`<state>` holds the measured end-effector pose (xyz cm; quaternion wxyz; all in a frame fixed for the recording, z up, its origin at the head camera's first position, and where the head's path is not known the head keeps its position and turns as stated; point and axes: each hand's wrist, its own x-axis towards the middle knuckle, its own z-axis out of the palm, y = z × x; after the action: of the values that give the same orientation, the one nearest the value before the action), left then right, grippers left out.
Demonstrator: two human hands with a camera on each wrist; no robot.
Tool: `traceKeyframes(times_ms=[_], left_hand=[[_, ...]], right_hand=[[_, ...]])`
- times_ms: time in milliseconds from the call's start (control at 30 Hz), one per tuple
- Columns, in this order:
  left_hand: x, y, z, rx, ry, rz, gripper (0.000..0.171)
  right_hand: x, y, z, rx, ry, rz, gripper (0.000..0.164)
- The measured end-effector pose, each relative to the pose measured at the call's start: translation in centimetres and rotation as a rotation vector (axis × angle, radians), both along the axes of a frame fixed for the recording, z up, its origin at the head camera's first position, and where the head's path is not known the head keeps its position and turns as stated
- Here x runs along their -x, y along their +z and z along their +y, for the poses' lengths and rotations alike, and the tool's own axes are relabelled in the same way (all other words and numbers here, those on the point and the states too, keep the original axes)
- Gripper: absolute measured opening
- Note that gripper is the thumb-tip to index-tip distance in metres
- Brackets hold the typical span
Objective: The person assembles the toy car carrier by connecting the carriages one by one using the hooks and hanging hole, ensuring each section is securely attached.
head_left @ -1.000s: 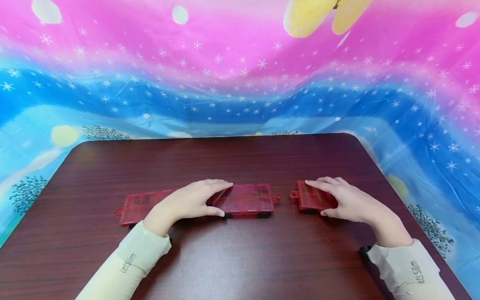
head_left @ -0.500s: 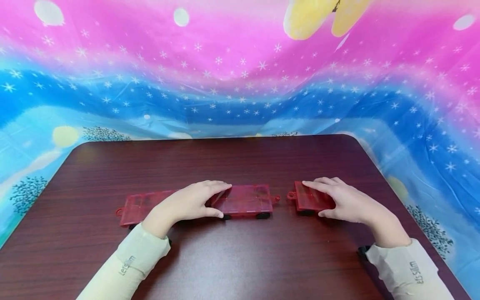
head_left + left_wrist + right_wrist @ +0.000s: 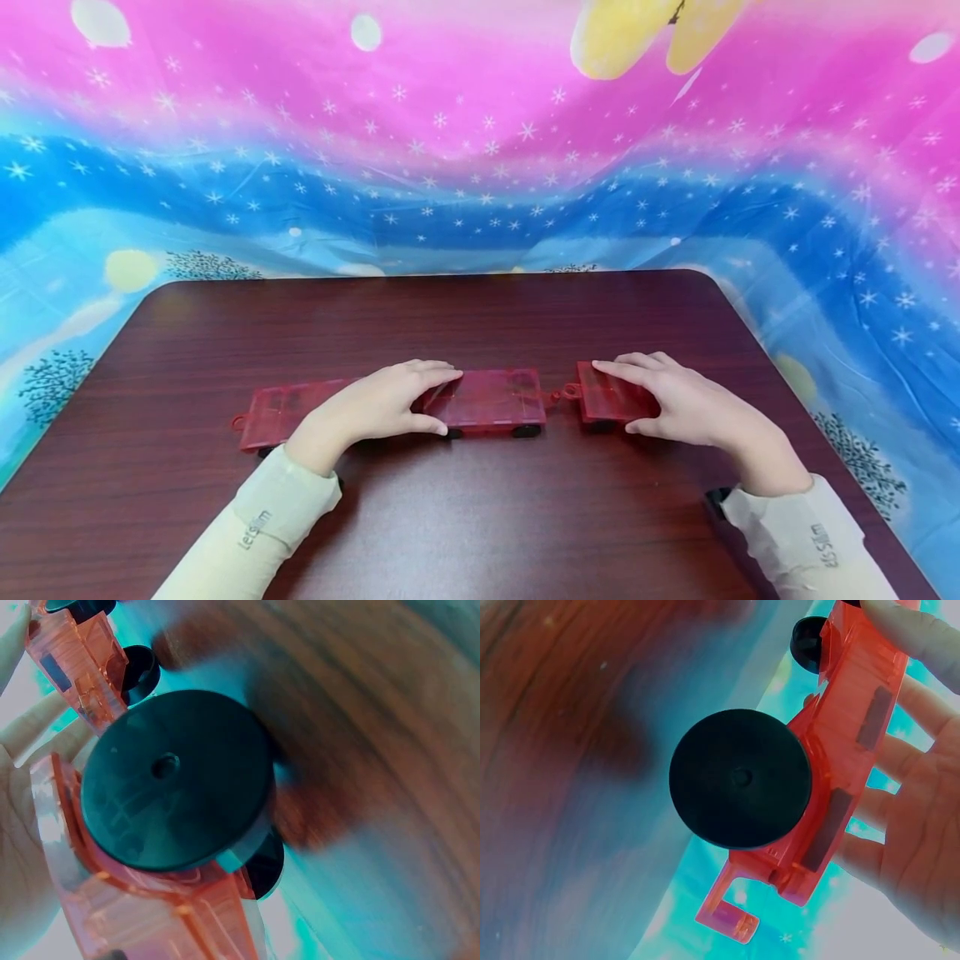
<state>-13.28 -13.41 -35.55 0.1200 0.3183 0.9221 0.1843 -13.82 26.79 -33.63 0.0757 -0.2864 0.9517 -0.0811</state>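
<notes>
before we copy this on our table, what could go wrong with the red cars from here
The ring on the right car sits close to the peg of the middle car; I can't tell whether they're hooked, so it may miss.

The middle car has black wheels, so a bump could roll it if the left hand slackens.

That hand hides the middle car's other end, so a problem there might go unnoticed.

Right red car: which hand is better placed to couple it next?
Probably the right hand: it grips the right car, whose ring is beside the coupler of the middle car; the left hand holds that one.
</notes>
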Motion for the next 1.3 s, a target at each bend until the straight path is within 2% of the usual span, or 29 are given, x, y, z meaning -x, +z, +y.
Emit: traceKeyframes(times_ms=[733, 1033, 1300], left_hand=[[0.2, 0.3, 0.1, 0.01, -0.001, -0.016, 0.074], [0.1, 0.4, 0.0, 0.012, -0.002, -0.018, 0.074], [-0.1, 0.3, -0.4, 0.006, 0.018, -0.034, 0.074]], right_hand=[[0.5, -0.4, -1.4, 0.024, 0.054, 0.002, 0.084], [0.7, -1.0, -1.3, 0.023, 0.04, -0.033, 0.085], [0.7, -1.4, -1.6, 0.009, 0.053, -0.023, 0.084]])
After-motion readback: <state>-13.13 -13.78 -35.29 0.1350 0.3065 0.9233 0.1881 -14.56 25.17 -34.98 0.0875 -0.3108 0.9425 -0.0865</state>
